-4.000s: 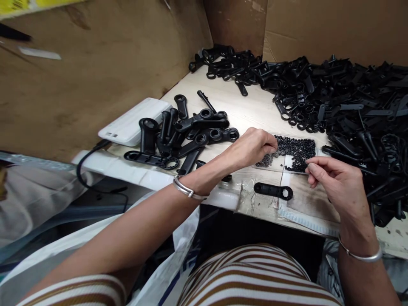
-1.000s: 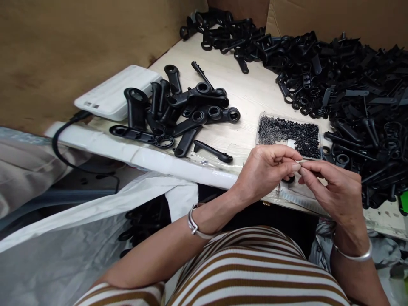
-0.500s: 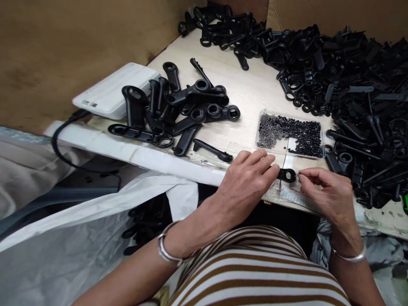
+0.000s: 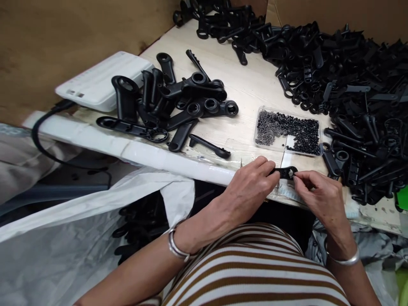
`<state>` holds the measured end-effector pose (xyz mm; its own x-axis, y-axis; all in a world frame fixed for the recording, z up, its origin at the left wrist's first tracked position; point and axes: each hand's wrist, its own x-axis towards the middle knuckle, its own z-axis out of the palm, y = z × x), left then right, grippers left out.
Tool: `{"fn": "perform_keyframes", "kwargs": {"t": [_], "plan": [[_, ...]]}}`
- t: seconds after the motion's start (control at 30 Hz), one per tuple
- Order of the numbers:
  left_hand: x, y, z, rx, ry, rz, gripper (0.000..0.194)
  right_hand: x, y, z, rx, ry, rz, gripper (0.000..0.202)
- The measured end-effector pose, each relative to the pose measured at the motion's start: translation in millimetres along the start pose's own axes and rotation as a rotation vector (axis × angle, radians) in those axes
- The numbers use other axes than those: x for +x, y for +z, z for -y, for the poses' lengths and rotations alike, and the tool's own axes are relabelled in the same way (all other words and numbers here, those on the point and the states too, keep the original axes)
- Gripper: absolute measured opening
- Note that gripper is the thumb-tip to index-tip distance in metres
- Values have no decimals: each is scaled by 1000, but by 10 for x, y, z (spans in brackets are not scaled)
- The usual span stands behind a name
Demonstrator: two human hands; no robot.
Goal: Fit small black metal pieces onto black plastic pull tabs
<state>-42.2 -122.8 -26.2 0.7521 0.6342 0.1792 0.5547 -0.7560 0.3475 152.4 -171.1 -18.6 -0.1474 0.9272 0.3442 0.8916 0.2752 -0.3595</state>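
Near the front edge of the table, my left hand [image 4: 251,187] is closed on a black plastic arm-shaped part [image 4: 283,172]. The ringed end of the part sticks out to the right of my fingers; the rest is hidden beneath them. My right hand [image 4: 318,195] is pinched at the rim of that ring. Whatever lies between its thumb and forefinger is too small to make out. Just behind both hands sits a clear plastic box [image 4: 269,149] with tiny metal springs [image 4: 265,127] on its left side and small black pieces [image 4: 306,134] on its right.
A big heap of black plastic parts [image 4: 347,85] covers the back and right. At left, a smaller pile of black parts [image 4: 188,106] lies beside a white device [image 4: 102,80] with a black cable [image 4: 41,144]. A white bag [image 4: 79,229] hangs open below the table edge.
My right hand has moved slightly left, from a small gap beside the ring to touching its rim. My left hand keeps hold of the part. The camera view has shifted a little.
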Motion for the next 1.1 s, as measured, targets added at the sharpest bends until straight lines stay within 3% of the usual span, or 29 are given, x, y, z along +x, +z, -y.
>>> {"fn": "perform_keyframes", "kwargs": {"t": [0.47,0.63,0.9,1.1], "plan": [[9,-17,-13,-71,-36,82,17,26,51,152,-190,-87,87,14],[9,-4,-4,-65,-25,66,15,33,37,273,-228,19,178,22],[5,-19,-1,-62,-31,100,13,161,-95,178,112,344,301,25],[-7,-16,1,-59,-13,48,11,221,-88,232,60,370,313,24]]}}
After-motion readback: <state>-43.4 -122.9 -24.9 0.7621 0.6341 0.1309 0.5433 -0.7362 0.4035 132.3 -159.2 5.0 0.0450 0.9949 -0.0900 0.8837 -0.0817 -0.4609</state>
